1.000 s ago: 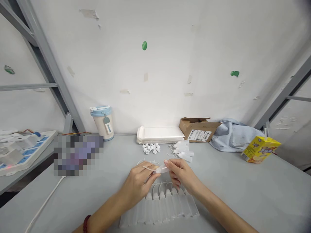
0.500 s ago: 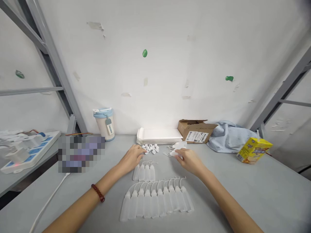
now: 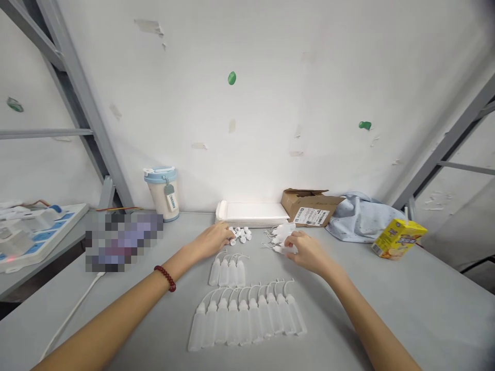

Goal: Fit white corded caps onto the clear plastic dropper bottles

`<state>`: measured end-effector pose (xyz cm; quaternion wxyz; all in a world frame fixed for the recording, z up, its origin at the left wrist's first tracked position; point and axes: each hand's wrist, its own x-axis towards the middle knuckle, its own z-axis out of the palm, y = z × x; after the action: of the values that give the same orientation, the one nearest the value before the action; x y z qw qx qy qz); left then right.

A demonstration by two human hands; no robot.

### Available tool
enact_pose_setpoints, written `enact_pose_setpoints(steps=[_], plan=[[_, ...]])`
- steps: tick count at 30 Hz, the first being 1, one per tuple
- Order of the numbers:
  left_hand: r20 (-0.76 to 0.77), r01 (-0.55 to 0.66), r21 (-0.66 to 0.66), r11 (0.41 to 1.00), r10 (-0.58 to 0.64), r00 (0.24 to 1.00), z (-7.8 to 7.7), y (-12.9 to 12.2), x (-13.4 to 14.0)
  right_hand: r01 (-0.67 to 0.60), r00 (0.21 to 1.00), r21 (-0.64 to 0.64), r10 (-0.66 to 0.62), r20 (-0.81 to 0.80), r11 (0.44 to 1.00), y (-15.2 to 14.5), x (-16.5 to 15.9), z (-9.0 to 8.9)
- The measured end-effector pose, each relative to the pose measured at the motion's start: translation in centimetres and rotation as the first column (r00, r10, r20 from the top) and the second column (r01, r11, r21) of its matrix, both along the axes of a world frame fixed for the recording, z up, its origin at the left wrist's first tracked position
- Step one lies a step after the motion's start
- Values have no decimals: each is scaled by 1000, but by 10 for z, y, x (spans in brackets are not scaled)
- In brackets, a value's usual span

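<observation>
Small white caps (image 3: pixel 243 236) lie in a loose pile near the back of the table. My left hand (image 3: pixel 212 238) reaches the pile's left edge with its fingers drawn together; what sits between the fingertips, if anything, is hidden. On the right, my right hand (image 3: pixel 307 250) pinches a small translucent squeeze bottle (image 3: pixel 281 249) lying beside a cluster of similar bottles (image 3: pixel 284 230) with thin tubes. Nearer to me, a short row of bottles (image 3: pixel 228 273) stretches across the table. Closer still lies a longer row of bottles (image 3: pixel 243 322), their thin curved tubes pointing away from me.
Behind the caps sits a stack of white trays (image 3: pixel 255 212), with an open cardboard box (image 3: pixel 309 208) beside it. A pale blue cloth (image 3: pixel 356 219) and a yellow drink carton (image 3: pixel 400 238) occupy the right. To the left are a tumbler (image 3: pixel 164 196), a pixelated object (image 3: pixel 126 242) and a power strip (image 3: pixel 50 232).
My right hand has shifted slightly right and toward me, uncovering more of the bottle cluster. My left hand stays by the caps, its wrist a little higher. The view has turned slightly.
</observation>
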<state>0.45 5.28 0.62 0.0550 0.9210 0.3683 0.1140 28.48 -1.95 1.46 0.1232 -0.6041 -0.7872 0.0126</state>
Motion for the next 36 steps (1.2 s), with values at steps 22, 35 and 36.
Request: enact_pose_setpoints(steps=[22, 35, 36], plan=[[142, 16, -100, 995, -1, 990, 0, -4, 9, -489, 841, -104, 436, -321, 866, -39, -73, -3], [410, -119, -364, 924, 274, 870, 24, -59, -16, -468, 868, -110, 432, -246, 877, -35, -77, -10], [423, -110, -368, 923, 271, 864, 24, -60, -15, -458, 873, -108, 424, -242, 882, -34, -77, -10]])
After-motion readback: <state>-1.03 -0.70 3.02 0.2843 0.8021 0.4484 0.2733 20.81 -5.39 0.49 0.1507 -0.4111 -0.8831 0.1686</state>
